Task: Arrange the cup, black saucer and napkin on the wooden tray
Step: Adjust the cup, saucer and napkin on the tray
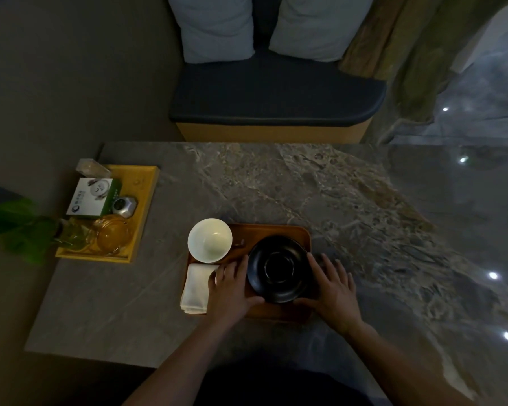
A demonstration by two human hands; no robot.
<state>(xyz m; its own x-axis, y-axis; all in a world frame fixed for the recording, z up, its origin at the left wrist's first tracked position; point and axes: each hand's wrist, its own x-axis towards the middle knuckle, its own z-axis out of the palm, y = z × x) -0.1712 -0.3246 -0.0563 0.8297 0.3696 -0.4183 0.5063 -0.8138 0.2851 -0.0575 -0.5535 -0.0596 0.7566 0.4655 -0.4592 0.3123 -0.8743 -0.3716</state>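
All three task items are already sitting on or against the wooden tray (276, 231), which is lying at the near middle of the stone table (305, 186). The black saucer (279, 269) is occupying the right half of the tray, at about 3 o'clock from the tray's centre. The white cup (209, 240) is standing upright at about 10 o'clock, its rim hanging slightly past the tray's left edge. The folded white napkin (195, 288) is lying at about 8 o'clock, under the cup's near side, and its left border and near corner appear to be poking over the tray's edge. Judging from this, the arrangement is nearly finished; what seems left is squaring the saucer and perhaps nudging the cup and napkin fully inside the tray.

The left hand (230, 285) is resting at 9 o'clock of the saucer, fingers spread and loosely curved, with the thumb touching the saucer's near-left rim and the fingertips lying over the napkin's right edge. The right hand (332, 285) is sitting at 3 o'clock of the saucer, also spread flat, thumb reaching toward the near rim, fingers pointing away along the tray's right side. Neither hand is clenched; together they are bracketing the saucer from both sides rather than lifting it, and whether the right thumb is actually pressing the rim is hard to tell in the dim light.

A yellow tray (147, 200) of tea things is standing well apart at 10 o'clock.
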